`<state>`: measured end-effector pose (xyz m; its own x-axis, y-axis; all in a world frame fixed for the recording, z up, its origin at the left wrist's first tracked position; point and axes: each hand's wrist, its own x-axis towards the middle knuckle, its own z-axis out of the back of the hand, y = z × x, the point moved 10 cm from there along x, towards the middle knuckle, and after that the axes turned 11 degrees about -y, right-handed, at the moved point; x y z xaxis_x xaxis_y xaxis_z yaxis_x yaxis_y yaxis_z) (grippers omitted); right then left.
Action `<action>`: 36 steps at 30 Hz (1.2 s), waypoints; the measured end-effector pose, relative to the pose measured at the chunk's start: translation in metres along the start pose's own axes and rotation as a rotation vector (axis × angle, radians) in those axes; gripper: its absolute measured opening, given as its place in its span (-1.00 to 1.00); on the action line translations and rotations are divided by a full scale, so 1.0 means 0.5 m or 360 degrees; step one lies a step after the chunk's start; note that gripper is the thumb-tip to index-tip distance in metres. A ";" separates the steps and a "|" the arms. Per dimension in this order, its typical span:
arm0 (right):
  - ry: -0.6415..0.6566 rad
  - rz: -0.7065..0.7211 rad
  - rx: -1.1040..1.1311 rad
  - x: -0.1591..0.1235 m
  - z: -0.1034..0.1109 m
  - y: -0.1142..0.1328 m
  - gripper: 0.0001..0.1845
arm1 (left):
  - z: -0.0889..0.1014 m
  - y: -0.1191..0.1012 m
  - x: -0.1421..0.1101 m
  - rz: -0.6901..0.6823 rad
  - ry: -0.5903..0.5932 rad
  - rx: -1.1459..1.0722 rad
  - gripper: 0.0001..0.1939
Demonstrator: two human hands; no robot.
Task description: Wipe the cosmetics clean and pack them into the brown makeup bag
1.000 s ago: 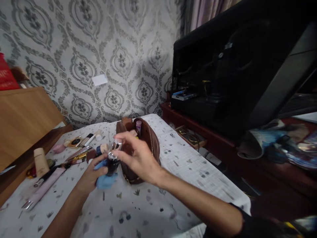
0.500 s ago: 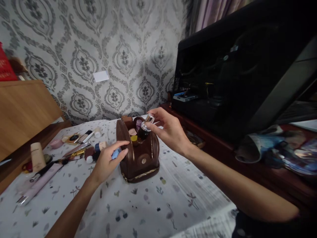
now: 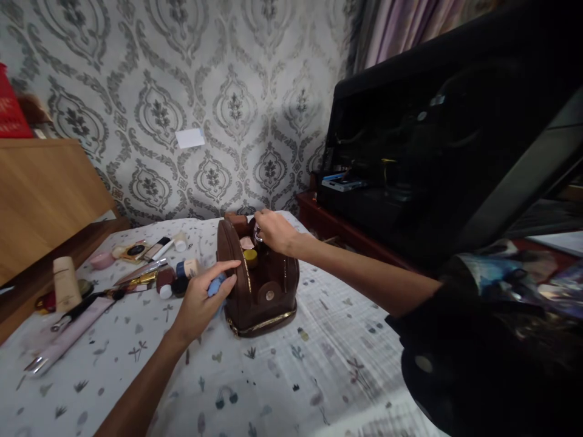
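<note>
A brown zippered cosmetic bag (image 3: 259,309) stands unzipped on the patterned cloth. My left hand (image 3: 200,297) grips its left side near the zipper edge, thumb and index finger against the wall. Something blue (image 3: 215,284) shows between that thumb and finger, partly hidden. Over the bag's back part, my right hand (image 3: 276,230) is closed around a small dark bottle with a silver cap (image 3: 259,235), mostly covered by the fingers and now low inside the opening. In the bag I also see a yellow-lidded item (image 3: 250,258) and a pale pink item (image 3: 246,243).
Makeup lies to the left: a beige tube (image 3: 67,284), a long pale pink tube (image 3: 68,337), a pink jar (image 3: 102,261), a compact (image 3: 136,250) and several bottles. A wooden box (image 3: 50,200) is at far left. A large black screen (image 3: 410,152) stands right.
My right hand has moved left and down, lowering the silver-capped bottle from above the opening into the bag. My left hand keeps its place at the bag's side. The view has shifted slightly.
</note>
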<state>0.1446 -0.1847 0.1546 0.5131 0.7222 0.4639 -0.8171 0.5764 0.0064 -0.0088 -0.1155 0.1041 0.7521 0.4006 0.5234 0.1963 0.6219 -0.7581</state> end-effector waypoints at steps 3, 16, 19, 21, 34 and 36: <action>0.0057 0.0007 -0.0038 0.014 -0.016 0.007 -0.69 | 0.002 0.002 -0.001 -0.0002 -0.0011 -0.0031 -0.65; 0.0270 0.0114 -0.0202 0.051 -0.056 0.011 -0.71 | 0.003 0.004 -0.003 -0.0051 -0.0034 -0.0005 -0.63; 0.0264 0.0166 -0.0249 0.049 -0.058 0.017 -0.69 | 0.004 0.006 -0.004 -0.0038 -0.0040 -0.0010 -0.63; 0.0268 0.0210 -0.0264 0.045 -0.059 0.021 -0.71 | 0.003 0.006 -0.005 -0.0034 -0.0028 -0.0022 -0.63; 0.0240 0.0387 -0.0293 0.047 -0.074 0.023 -0.70 | 0.003 0.009 -0.006 -0.0048 -0.0021 -0.0063 -0.63; 0.0228 0.0388 -0.0286 0.048 -0.073 0.021 -0.69 | 0.003 0.006 -0.005 -0.0039 -0.0016 -0.0066 -0.63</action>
<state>0.1579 -0.1470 0.1333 0.3502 0.8862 0.3034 -0.8675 0.4290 -0.2519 -0.0108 -0.1137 0.1009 0.7405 0.3925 0.5456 0.2405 0.6032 -0.7604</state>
